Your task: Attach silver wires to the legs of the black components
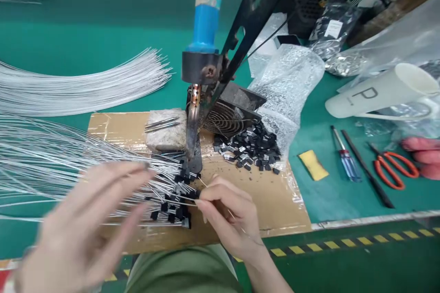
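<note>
My right hand (pixel 228 213) pinches a thin wire (pixel 202 183) over cardboard (pixel 275 197) on the green worktop (pixel 103 41). My left hand (pixel 89 224), blurred, open-fingered, hovers above wired black components (pixel 173 206) beneath a mounted soldering iron (pixel 206 23).

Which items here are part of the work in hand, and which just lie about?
In use: right hand, pinching thin silver wire; blurred left hand; black-tipped wires; blue-handled soldering iron; pile of black components.
Lying about: orange scissors; screwdriver; yellow sponge; white tube.
</note>
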